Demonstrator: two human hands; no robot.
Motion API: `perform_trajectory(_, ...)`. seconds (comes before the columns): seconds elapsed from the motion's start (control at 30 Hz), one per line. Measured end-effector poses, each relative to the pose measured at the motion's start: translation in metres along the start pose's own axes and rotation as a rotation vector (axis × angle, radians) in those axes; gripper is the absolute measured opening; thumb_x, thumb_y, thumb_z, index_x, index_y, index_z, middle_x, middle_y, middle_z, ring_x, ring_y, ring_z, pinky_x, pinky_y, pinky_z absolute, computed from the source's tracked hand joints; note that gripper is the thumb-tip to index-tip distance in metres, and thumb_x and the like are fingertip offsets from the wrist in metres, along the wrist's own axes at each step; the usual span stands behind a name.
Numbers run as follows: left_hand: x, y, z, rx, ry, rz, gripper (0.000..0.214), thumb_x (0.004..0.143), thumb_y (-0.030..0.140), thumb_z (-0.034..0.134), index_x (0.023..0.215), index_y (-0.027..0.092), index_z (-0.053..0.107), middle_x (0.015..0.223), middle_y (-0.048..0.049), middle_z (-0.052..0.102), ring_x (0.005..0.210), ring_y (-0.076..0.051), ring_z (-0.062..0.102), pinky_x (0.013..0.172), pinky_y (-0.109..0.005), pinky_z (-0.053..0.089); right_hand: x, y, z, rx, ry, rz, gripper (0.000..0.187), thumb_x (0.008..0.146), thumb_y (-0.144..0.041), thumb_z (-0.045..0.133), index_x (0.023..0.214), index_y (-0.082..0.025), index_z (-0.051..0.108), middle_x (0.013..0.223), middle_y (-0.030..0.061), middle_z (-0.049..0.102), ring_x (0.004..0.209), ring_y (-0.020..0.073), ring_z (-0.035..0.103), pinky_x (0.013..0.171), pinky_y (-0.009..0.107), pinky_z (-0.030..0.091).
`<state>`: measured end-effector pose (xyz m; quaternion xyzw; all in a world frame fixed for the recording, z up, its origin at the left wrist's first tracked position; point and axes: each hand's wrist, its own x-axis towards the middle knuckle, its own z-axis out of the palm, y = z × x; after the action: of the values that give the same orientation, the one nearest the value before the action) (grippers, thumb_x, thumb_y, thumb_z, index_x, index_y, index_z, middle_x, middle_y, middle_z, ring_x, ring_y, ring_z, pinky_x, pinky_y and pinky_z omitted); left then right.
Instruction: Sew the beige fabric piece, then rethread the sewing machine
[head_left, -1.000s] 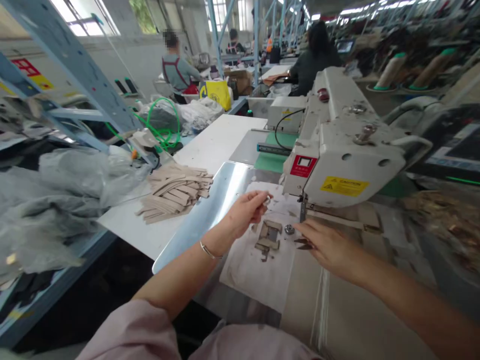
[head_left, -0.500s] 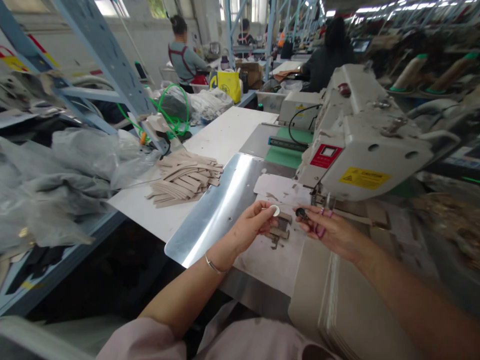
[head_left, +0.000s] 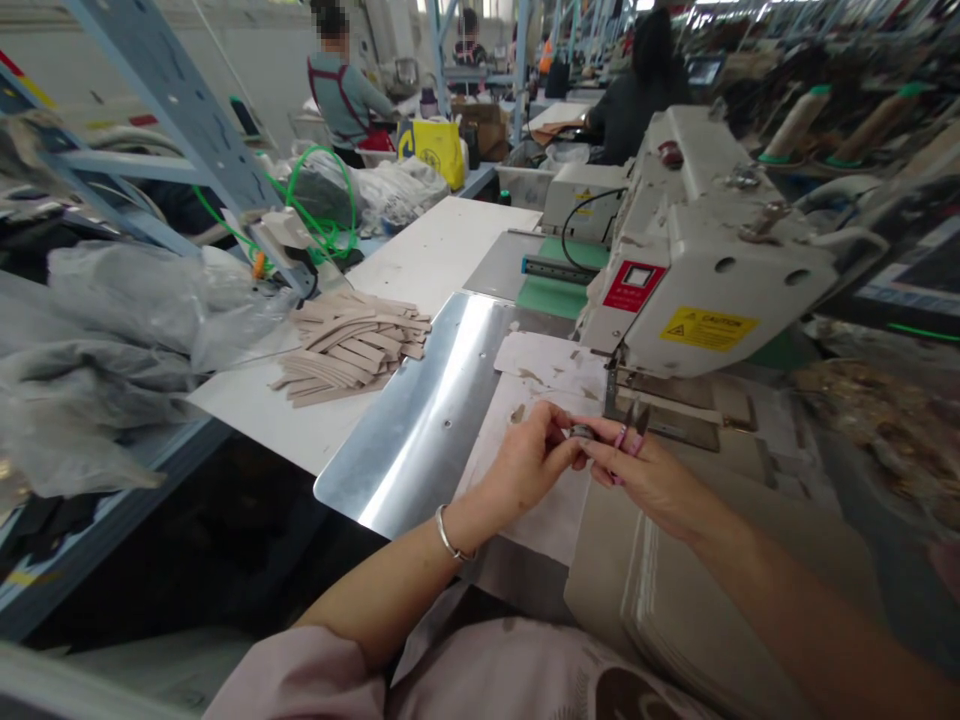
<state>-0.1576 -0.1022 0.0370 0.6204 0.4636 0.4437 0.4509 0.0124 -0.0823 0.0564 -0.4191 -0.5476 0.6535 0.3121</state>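
Over the machine bed my two hands meet, fingertips touching. My left hand (head_left: 525, 462) pinches at a dark metal bobbin case (head_left: 582, 432); the pale bobbin it held is hidden now. My right hand (head_left: 645, 478) grips the case from the other side. Tucked in the same hand are small pink-handled scissors (head_left: 636, 428), blades pointing up and away. Just beyond the fingers stands the head of a white sewing machine (head_left: 697, 240). A whitish sheet (head_left: 555, 355) with brown scraps lies beneath and behind the hands.
Left of the hands lies a shiny metal plate (head_left: 420, 410), with a pile of beige strips (head_left: 360, 340) beyond it. A stack of beige panels (head_left: 720, 610) sits at front right. Grey plastic bags (head_left: 150, 330) heap at left, near a blue frame (head_left: 172, 110). Co-workers sit farther back.
My hands have come together, the left moving right, and the bobbin has gone out of sight at the bobbin case. The scraps under my fingers no longer show. The view shifted slightly.
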Motion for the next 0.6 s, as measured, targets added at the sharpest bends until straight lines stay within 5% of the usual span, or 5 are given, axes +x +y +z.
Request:
perform_trajectory(0.13, -0.005, 0.0, -0.01, 0.123, -0.095, 0.097, 0.014, 0.095, 0.026, 0.058, 0.105, 0.018, 0.053, 0.074, 0.0019, 0.064, 0.062, -0.011, 0.055, 0.061, -0.022, 0.041, -0.001, -0.002, -0.001, 0.01, 0.054, 0.033, 0.05, 0.079, -0.046, 0.071, 0.116, -0.014, 0.063, 0.069, 0.0024, 0.063, 0.058, 0.0118, 0.045, 0.051, 0.025, 0.028)
perform_trajectory(0.3, -0.008, 0.009, -0.024, 0.433, -0.032, 0.352, 0.012, 0.098, 0.02, 0.054, 0.09, 0.017, 0.062, 0.084, -0.0031, 0.061, 0.08, -0.014, 0.059, 0.073, -0.024, 0.046, -0.001, 0.0, -0.007, -0.035, 0.049, 0.04, 0.051, 0.081, -0.049, 0.068, 0.116, -0.014, 0.056, 0.066, 0.0024, 0.065, 0.052, 0.0097, 0.041, 0.051, 0.025, 0.029)
perform_trajectory(0.6, 0.02, 0.01, -0.027, 0.45, 0.02, 0.467, 0.014, 0.1, 0.024, 0.052, 0.093, 0.018, 0.062, 0.086, -0.0039, 0.059, 0.083, -0.015, 0.058, 0.077, -0.025, 0.047, -0.005, -0.002, -0.003, -0.126, -0.058, 0.018, 0.047, 0.087, -0.049, 0.064, 0.114, -0.011, 0.063, 0.068, 0.0022, 0.062, 0.051, 0.008, 0.038, 0.051, 0.027, 0.028)
